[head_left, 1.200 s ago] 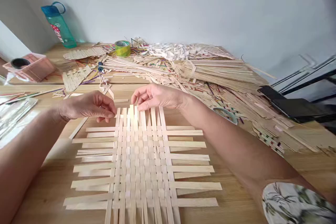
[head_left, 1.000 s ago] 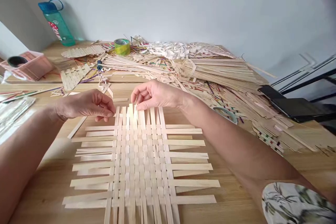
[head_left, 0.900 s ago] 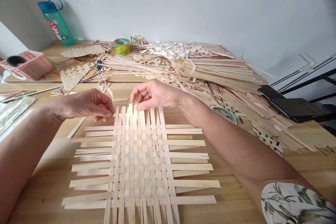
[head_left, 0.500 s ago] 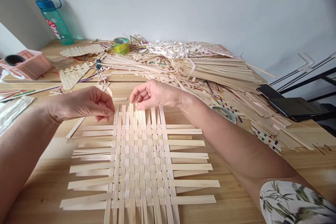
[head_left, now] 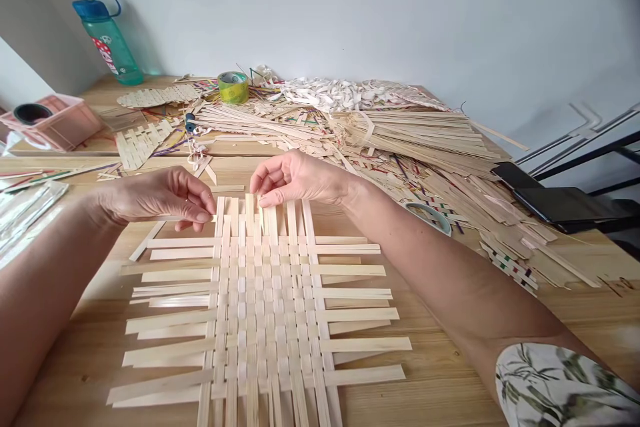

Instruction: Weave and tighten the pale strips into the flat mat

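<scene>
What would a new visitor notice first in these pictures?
A large, unfinished woven mat of pale bamboo strips lies in the middle of the wooden table, with the left hand and right hand at its far edge. Heaped loose strips spread behind it, and a teal water bottle stands far left.

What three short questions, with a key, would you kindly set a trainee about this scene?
1. True or false: the teal water bottle stands upright on the wooden table.
2. Which is nearer the pink basket, the left hand or the right hand?
3. What is the woven mat made of: A) flat pale strips, B) metal wire, C) thick rope?

Key: 1 true; 2 the left hand; 3 A.
</scene>
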The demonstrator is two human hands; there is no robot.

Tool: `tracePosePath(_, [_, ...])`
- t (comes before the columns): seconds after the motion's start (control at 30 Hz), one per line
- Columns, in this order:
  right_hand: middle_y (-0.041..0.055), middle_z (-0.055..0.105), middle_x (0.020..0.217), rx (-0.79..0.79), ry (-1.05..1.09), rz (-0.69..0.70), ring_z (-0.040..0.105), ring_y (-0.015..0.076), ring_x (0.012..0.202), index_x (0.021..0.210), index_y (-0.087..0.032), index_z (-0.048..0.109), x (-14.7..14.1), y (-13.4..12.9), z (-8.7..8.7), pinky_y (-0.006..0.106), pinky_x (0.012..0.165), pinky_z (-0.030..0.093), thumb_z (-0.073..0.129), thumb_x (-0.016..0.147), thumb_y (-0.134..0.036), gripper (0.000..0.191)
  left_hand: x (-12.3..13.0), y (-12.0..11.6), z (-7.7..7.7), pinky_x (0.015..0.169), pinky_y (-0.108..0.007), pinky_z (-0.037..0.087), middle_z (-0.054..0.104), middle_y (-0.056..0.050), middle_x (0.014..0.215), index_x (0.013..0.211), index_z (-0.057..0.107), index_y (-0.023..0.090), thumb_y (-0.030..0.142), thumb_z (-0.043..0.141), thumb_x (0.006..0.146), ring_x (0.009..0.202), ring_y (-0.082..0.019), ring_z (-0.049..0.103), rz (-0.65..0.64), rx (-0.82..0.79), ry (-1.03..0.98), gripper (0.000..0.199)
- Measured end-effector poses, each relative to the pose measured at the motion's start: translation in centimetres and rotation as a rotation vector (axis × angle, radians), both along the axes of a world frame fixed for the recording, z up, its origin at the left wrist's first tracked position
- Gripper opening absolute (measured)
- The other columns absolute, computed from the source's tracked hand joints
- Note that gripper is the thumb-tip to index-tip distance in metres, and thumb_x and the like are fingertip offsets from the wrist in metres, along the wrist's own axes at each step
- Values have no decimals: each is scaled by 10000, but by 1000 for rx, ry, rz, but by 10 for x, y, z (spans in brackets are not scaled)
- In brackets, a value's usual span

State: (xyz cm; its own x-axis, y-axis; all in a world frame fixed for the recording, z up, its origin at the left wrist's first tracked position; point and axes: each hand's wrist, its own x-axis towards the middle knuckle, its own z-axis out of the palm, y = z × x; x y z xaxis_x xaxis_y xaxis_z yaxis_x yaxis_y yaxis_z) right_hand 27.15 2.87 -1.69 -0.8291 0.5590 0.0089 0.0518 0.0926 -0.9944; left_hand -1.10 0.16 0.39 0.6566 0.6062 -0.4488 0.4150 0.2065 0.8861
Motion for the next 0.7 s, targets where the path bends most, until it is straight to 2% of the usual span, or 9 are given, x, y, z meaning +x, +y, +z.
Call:
tracePosePath(0.3, [26, 691, 940, -56, 10, 0, 629, 107, 866, 957, -142, 664, 1, 0, 1, 239, 814, 498, 801, 738, -215, 269, 2, 0, -5, 469, -154, 472, 705, -11, 624, 838, 741, 141, 241, 783, 768, 506, -80, 568, -13, -12, -87, 129])
tracePosePath(0.4, [22, 682, 905, -31, -117, -14, 595, 98, 814, 956, -138, 670, 6, 2, 3, 221, 737, 459, 806, 759, -300, 289, 2, 0, -4, 473, -157, 462, 703, -15, 626, 835, 740, 138, 238, 795, 763, 510, -79, 563, 8, -29, -89, 135])
tracePosePath(0.5, [-3, 668, 802, -48, -222, 30, 553, 81, 716, 884, -133, 680, 9, 2, 3, 210, 645, 403, 811, 759, -367, 296, 1, -1, -3, 478, -163, 458, 703, -20, 629, 835, 743, 145, 241, 796, 765, 511, -81, 560, 22, -38, -84, 130])
tracePosePath(0.7, [-1, 707, 748, -148, -210, 67, 603, 86, 640, 783, -133, 682, 7, -2, 3, 217, 610, 430, 834, 714, -329, 257, -5, 1, -3, 480, -171, 456, 694, -14, 627, 843, 733, 144, 287, 788, 761, 510, -86, 554, 25, -5, -44, 173])
